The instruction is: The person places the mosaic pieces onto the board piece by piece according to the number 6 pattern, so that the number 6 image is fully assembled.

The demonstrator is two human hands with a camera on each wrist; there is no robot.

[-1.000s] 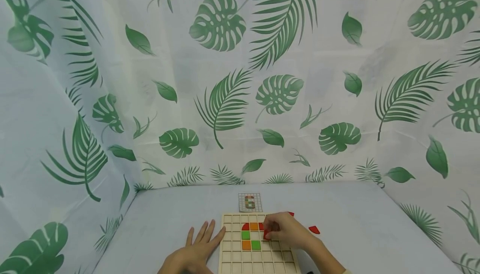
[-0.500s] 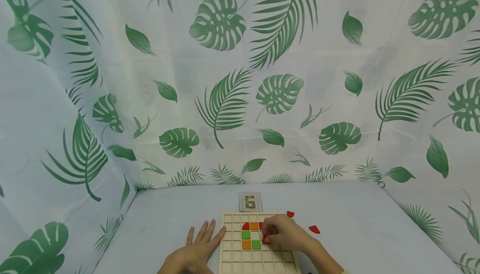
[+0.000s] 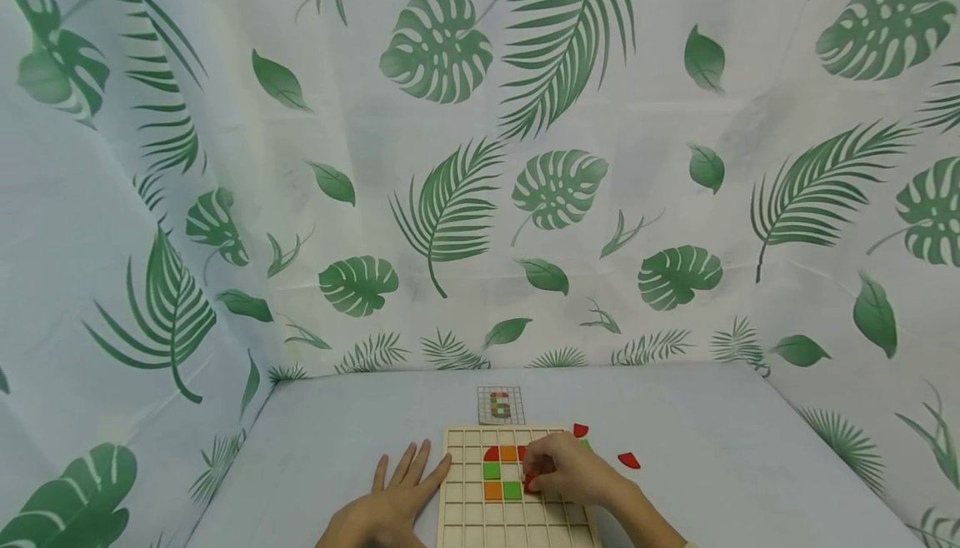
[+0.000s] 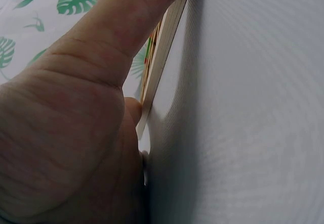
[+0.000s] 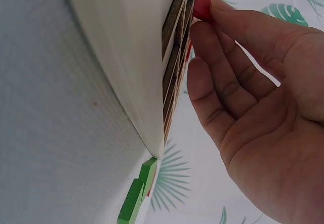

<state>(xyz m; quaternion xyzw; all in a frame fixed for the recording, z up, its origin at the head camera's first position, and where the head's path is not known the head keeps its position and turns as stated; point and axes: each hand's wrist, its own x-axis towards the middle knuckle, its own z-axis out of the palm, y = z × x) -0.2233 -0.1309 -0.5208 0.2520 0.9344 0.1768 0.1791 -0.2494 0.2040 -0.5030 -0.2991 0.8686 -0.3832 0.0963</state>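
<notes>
My right hand (image 3: 573, 469) pinches a red tile (image 5: 202, 4) between thumb and fingertips, over the wooden grid board (image 3: 468, 523). The held tile sits just right of a green tile (image 3: 512, 490); whether it touches the board I cannot tell. My left hand (image 3: 390, 502) lies with fingers spread, thumb side against the board's left edge. Also set in the grid are a red rounded tile (image 3: 492, 453), an orange tile (image 3: 508, 453), a second green tile (image 3: 491, 470) and a lower orange tile (image 3: 492, 490). Another red tile (image 3: 522, 452) is partly hidden by my right fingers.
A card with a coloured 6 on a grid (image 3: 500, 405) lies behind the board. Loose red pieces (image 3: 629, 460) lie to its right, with green blocks (image 5: 132, 198) close by its edge. A leaf-print cloth (image 3: 555, 298) hangs behind the table.
My right hand has shifted slightly towards me and left, lowering the red tile from the second row of tiles to beside the lower green one. My left hand stays put.
</notes>
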